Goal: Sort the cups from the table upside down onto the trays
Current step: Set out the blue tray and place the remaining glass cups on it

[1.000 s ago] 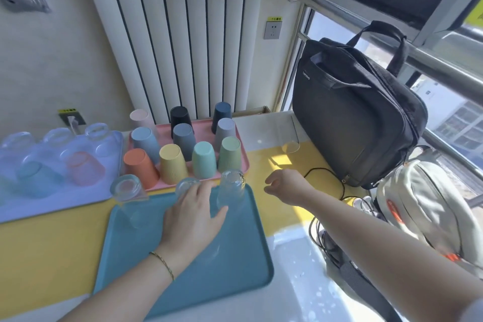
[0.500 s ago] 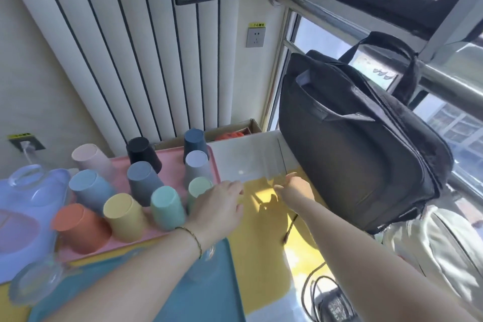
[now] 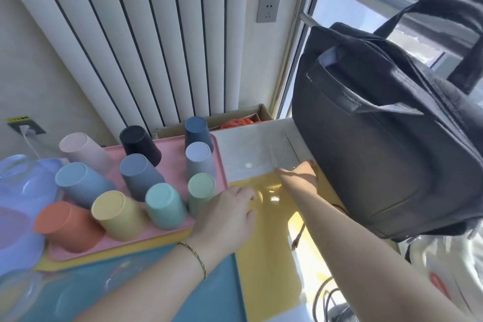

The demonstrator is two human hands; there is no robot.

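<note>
A clear glass cup (image 3: 283, 150) stands upright on the white strip at the far side of the yellow table (image 3: 269, 230). My right hand (image 3: 300, 178) grips its lower part, thumb on the left and fingers on the right. My left hand (image 3: 227, 214) hovers over the table just right of the pink tray (image 3: 220, 165), fingers relaxed and holding nothing. The pink tray carries several coloured cups upside down. In the blue tray (image 3: 219, 295) at the near edge stand clear glasses (image 3: 18, 293), blurred. A purple tray (image 3: 31, 191) at the left holds more glasses.
A big black bag (image 3: 379, 151) stands right of the glass, almost against my right hand. A cable (image 3: 298, 238) hangs over the table's right side, with a white backpack (image 3: 449, 274) below. A cardboard box (image 3: 235, 119) sits behind the pink tray, in front of the radiator.
My left hand left the glasses on the blue tray and moved forward to the right of the pink tray. My right hand reached further and closed round the clear glass. The view leaned forward.
</note>
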